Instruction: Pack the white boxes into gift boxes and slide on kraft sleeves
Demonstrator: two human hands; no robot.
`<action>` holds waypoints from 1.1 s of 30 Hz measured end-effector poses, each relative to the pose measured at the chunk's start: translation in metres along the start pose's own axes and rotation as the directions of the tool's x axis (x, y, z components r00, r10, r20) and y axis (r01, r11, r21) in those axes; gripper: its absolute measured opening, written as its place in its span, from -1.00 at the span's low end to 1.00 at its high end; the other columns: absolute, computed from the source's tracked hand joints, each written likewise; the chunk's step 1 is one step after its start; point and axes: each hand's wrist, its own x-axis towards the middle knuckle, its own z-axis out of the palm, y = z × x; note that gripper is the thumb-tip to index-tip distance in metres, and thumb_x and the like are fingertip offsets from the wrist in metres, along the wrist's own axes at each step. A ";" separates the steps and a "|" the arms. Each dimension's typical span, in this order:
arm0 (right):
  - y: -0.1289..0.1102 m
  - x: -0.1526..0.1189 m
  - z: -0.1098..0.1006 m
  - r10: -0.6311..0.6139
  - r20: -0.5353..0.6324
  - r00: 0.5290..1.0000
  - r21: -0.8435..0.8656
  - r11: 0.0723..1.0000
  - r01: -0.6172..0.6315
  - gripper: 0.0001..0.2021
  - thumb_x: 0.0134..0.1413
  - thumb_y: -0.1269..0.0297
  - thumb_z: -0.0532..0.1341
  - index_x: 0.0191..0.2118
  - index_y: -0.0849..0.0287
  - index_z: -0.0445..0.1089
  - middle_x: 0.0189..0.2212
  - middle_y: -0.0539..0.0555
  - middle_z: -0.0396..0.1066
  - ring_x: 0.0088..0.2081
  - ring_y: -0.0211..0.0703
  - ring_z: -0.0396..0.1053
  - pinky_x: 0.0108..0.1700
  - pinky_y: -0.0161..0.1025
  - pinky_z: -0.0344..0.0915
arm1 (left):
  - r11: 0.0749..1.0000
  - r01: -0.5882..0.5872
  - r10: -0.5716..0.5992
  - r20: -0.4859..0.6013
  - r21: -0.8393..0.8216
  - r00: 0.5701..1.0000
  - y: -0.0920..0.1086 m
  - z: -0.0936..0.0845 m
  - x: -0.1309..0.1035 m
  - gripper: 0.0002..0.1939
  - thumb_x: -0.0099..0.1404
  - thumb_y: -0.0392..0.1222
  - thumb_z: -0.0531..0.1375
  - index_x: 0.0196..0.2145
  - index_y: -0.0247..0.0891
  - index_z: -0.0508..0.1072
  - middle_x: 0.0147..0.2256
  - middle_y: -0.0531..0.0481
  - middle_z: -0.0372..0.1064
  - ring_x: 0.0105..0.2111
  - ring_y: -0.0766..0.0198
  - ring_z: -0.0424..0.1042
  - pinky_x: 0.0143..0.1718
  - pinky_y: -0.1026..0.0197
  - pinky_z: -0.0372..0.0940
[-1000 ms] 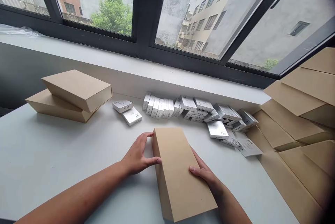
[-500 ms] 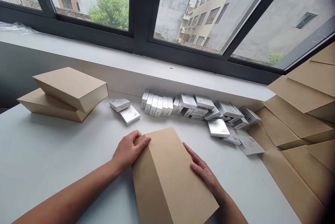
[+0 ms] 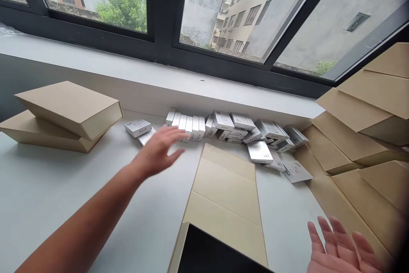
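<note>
A kraft cardboard box (image 3: 220,205) lies opened on the white table in front of me. Its lid panels are folded out flat toward the window, and the black inside shows at the bottom edge of the view. Over the table, left of the lid, my left hand (image 3: 161,149) is open and empty, close to the small silver boxes (image 3: 185,127). My right hand (image 3: 341,247) is at the lower right, palm up with fingers spread, holding nothing. Part of a silver box near the left hand is hidden behind it.
Two closed kraft boxes (image 3: 72,107) are stacked at the left. More silver boxes (image 3: 260,151) lie in a loose pile toward the right. Many kraft boxes (image 3: 361,136) are piled along the right edge. A windowsill (image 3: 134,73) runs along the back.
The kraft box was closed between both hands; now its lid is open and spread out. Both hands have let go, the left rising toward the silver boxes, the right moving down and right.
</note>
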 end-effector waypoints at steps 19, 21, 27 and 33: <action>0.031 -0.019 0.034 0.132 0.462 0.877 -0.243 0.970 -0.018 -0.55 0.19 -0.08 0.22 0.09 0.05 0.31 0.29 0.19 0.18 0.35 0.31 0.04 0.36 0.27 -0.09 | 0.758 0.652 -0.625 -0.304 -0.015 0.719 -0.138 -0.024 0.007 -0.45 -0.22 0.14 0.49 -0.41 -0.18 0.35 -0.12 -0.17 0.33 -0.09 -0.14 0.42 -0.15 -0.07 0.40; 0.031 -0.019 0.035 0.113 0.534 0.838 -0.234 0.972 0.018 -0.58 0.19 -0.06 0.22 0.07 0.03 0.32 0.29 0.18 0.18 0.37 0.30 0.00 0.37 0.27 -0.14 | 0.793 0.609 -0.598 -0.243 -0.036 0.764 -0.123 -0.009 -0.005 -0.39 -0.18 0.22 0.45 -0.35 -0.16 0.29 -0.07 -0.13 0.30 -0.02 -0.10 0.38 -0.13 -0.03 0.40; 0.041 -0.017 0.028 0.065 0.608 0.791 -0.235 0.967 0.101 -0.55 0.24 -0.03 0.18 0.16 0.02 0.27 0.31 0.20 0.15 0.37 0.27 0.02 0.36 0.25 -0.04 | 0.748 0.653 -0.662 -0.047 -0.120 0.748 -0.114 0.009 -0.015 -0.09 -0.17 0.13 0.47 0.04 -0.10 0.10 0.11 -0.20 0.15 0.24 -0.14 0.15 0.15 -0.14 0.23; 0.050 -0.014 0.022 0.044 0.597 0.801 -0.266 0.953 0.145 -0.56 0.23 -0.01 0.20 0.15 0.03 0.28 0.28 0.20 0.22 0.32 0.26 0.15 0.32 0.19 0.10 | 0.869 0.471 -0.495 -0.238 -0.152 0.836 -0.088 0.000 -0.016 -0.20 0.06 0.15 0.34 0.10 -0.05 0.00 0.18 -0.16 0.16 0.21 0.00 0.23 0.17 -0.07 0.22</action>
